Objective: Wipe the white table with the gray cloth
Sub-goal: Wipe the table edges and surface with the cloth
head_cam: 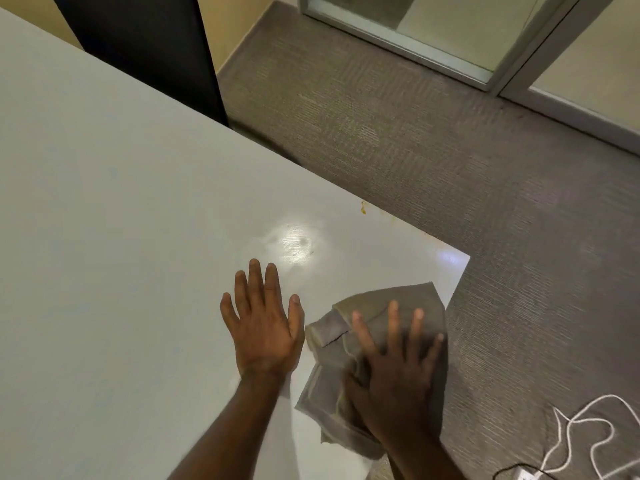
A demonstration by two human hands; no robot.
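Note:
The white table (pixel 121 220) fills the left and middle of the view, its near right corner at the right. The gray cloth (pixel 377 306) lies crumpled at that corner, partly overhanging the right edge. My right hand (pixel 398 368) presses flat on the cloth with fingers spread, slightly blurred. Flat on the bare tabletop just left of the cloth rests my left hand (pixel 263 323), fingers apart, holding nothing. A small yellowish stain (pixel 363 207) sits by the table's far edge, beyond both hands.
Gray carpet (pixel 450 150) surrounds the table's far and right sides. A white cable (pixel 585 434) lies coiled on the floor at the lower right. A dark panel (pixel 145 46) stands behind the table; glass partitions (pixel 450 29) line the back.

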